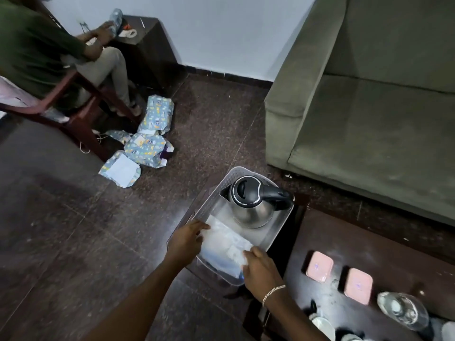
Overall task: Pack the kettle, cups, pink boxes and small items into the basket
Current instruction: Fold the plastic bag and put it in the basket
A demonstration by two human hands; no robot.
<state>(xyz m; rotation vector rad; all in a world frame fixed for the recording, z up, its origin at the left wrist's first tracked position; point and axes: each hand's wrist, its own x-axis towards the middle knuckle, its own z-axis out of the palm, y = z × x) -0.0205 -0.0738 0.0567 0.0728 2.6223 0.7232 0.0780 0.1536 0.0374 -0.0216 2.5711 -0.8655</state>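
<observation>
A translucent white basket (279, 231) stands on a low dark stool. A steel kettle (253, 205) with a black lid and handle sits upright in its far end. In the near end lies a clear plastic bag (225, 244) of small items. My left hand (187, 239) grips the bag's left edge and my right hand (261, 269) pinches its near right corner. Two pink boxes (319, 266) (358, 285) rest on the dark table at the right. A glass cup (402, 311) and a white cup (323, 327) sit near the table's front.
A green sofa (369, 114) fills the upper right. Another person sits on a wooden chair (73, 114) at the upper left beside a dark side table (145, 45). Several blue wrapped packages (145, 143) lie on the dark floor.
</observation>
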